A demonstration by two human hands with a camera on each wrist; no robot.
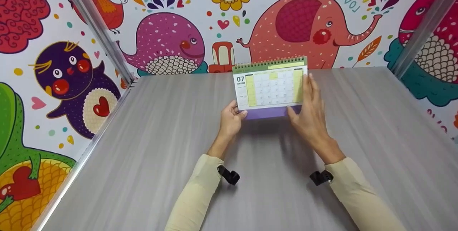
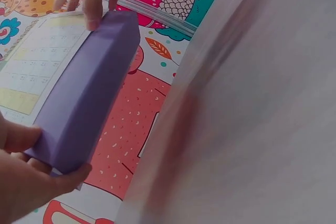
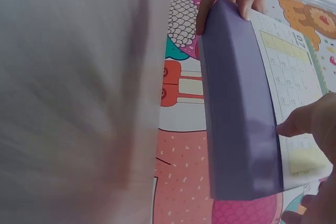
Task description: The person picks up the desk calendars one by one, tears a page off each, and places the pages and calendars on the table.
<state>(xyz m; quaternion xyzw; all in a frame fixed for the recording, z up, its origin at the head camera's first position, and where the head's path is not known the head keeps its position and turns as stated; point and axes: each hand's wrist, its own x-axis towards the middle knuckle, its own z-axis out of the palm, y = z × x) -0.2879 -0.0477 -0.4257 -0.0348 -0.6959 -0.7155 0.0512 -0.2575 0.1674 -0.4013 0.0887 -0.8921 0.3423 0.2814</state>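
A spiral-bound desk calendar (image 1: 275, 87) is held up over the table, tilted, its page marked 07 facing me. Yellow columns run down both sides of the date grid, and a purple base (image 2: 86, 87) folds along the bottom. My left hand (image 1: 230, 120) grips the lower left corner, thumb in front and fingers around the underside of the base. At the right side is my right hand (image 1: 311, 116), its thumb on the page's lower edge and its fingers along the side edge. The right wrist view shows this thumb (image 3: 296, 121) against the page where it meets the purple base.
The grey wood-grain table (image 1: 154, 145) spreads beneath both arms. Behind it stands a wall (image 1: 229, 27) printed with cartoon animals, with metal corner posts (image 1: 96, 27) at the sides. Black straps with small devices (image 1: 229, 175) sit on both wrists.
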